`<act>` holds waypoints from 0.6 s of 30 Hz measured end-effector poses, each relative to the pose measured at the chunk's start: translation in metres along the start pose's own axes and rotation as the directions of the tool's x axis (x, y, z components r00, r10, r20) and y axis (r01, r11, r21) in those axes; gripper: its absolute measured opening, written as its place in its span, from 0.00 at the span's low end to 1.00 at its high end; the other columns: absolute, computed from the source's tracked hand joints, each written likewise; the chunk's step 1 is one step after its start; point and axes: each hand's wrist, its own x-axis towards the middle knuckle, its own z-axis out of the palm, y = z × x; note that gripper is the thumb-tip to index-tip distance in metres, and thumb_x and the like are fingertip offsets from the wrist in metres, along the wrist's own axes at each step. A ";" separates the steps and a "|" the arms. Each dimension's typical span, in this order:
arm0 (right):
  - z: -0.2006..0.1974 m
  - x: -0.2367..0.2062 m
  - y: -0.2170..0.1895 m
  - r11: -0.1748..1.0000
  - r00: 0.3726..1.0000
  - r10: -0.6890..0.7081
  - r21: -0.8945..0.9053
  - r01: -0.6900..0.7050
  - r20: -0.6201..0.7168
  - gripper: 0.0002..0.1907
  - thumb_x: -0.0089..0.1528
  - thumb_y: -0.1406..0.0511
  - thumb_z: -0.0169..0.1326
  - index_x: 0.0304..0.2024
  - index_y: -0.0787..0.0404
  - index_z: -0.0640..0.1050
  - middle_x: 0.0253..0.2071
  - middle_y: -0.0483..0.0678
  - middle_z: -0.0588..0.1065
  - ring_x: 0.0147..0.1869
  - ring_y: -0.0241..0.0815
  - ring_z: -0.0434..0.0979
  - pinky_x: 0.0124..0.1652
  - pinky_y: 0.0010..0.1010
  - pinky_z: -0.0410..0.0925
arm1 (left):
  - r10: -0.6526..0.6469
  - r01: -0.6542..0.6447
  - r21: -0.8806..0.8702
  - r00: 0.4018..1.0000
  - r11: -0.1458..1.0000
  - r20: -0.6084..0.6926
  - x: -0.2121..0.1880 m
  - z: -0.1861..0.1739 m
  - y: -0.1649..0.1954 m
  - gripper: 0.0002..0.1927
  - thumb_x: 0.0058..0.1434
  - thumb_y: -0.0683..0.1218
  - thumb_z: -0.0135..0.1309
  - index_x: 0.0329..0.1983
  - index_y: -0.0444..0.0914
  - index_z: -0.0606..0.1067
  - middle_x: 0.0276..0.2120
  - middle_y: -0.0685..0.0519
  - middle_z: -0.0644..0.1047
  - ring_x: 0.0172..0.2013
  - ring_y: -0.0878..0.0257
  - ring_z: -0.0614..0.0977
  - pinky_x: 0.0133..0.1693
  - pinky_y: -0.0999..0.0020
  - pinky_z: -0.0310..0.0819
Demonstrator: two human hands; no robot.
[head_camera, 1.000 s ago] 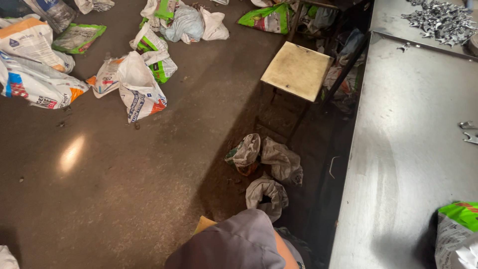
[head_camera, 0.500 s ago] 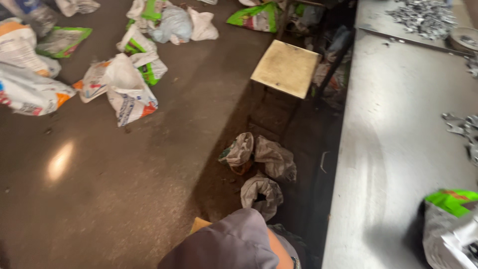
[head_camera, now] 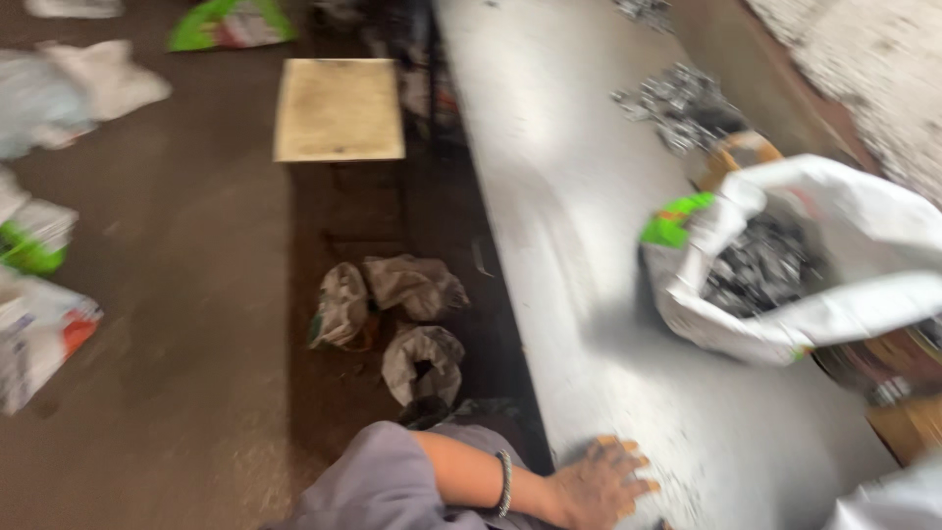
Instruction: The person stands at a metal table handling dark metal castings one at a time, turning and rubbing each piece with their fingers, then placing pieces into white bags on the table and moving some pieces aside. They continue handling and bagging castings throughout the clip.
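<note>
At nine o'clock, floor (head_camera: 177, 324): printed woven sacks (head_camera: 39, 324) lie flat, white with green and orange; contents not visible.
Eleven o'clock, stool (head_camera: 339, 108): square pale seat, nothing on it, standing just beside the counter's edge.
Centre, floor by the counter: three grey crumpled bags (head_camera: 402, 314), slumped, mouths partly open; contents too dark to tell.
Six o'clock, left hand (head_camera: 601, 483): fingers spread apart and flat on the counter (head_camera: 569, 216), gripping nothing; dark bead bracelet on the wrist.
Right hand: not in view, so I cannot tell its state.
Three o'clock, white sack (head_camera: 785, 265): rim rolled down, standing on the counter, filled with small grey metal parts (head_camera: 760, 265).
One o'clock, loose metal parts (head_camera: 677, 98): heaped on the counter.
Risk: the soft sack could slump and spill its parts; a careless sweep of the arm could push the loose heap about the counter.
</note>
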 end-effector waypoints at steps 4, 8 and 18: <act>-0.027 -0.051 -0.002 0.999 0.996 0.036 -0.006 -0.037 -0.085 0.22 0.47 0.66 0.66 0.45 0.56 0.80 0.42 0.54 0.76 0.51 0.57 0.74 0.55 0.46 0.68 | -0.035 0.050 -0.133 0.992 0.990 0.119 0.011 -0.026 0.008 0.32 0.62 0.50 0.54 0.70 0.39 0.68 0.69 0.36 0.63 0.70 0.34 0.60 0.66 0.31 0.48; -0.065 -0.086 -0.045 0.975 0.975 0.212 0.074 -0.208 -0.059 0.23 0.49 0.66 0.66 0.47 0.57 0.78 0.46 0.53 0.76 0.54 0.57 0.73 0.57 0.46 0.65 | -0.085 0.139 -0.250 0.973 0.958 0.215 0.022 -0.035 0.020 0.32 0.58 0.48 0.56 0.66 0.37 0.68 0.66 0.33 0.61 0.66 0.31 0.60 0.64 0.32 0.50; -0.114 -0.081 -0.089 0.873 0.899 0.436 0.255 -0.415 -0.030 0.32 0.50 0.64 0.69 0.56 0.62 0.74 0.51 0.52 0.75 0.51 0.52 0.72 0.51 0.41 0.69 | -0.103 0.214 -0.525 0.967 0.824 0.233 0.038 -0.029 0.032 0.14 0.57 0.37 0.50 0.47 0.31 0.74 0.53 0.40 0.73 0.55 0.40 0.72 0.59 0.50 0.67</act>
